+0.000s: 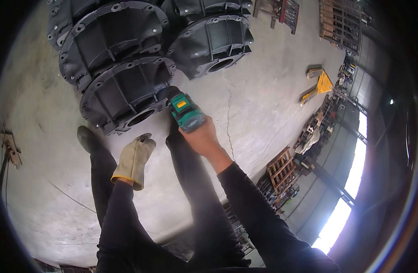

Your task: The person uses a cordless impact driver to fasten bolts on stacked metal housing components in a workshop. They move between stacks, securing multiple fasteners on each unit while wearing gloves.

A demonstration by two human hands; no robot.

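My bare right hand is wrapped round a green and black cordless power driver. Its dark nose reaches the right edge of the nearest black cast-metal housing; whether it touches a bolt there is hidden. My left hand wears a pale work glove with a yellow cuff hem. Its fingers are curled together just in front of the same housing, apart from it. Dark patches show at the gloved fingertips; whether they hold something small cannot be made out. The housing has ribs, a flange with bolt holes and a round opening at its near side.
More black housings stand close together behind and to the right. My shoe is beside the nearest one. A yellow pallet jack, wooden pallets and a red metal frame are farther right. A wooden stand is at far left.
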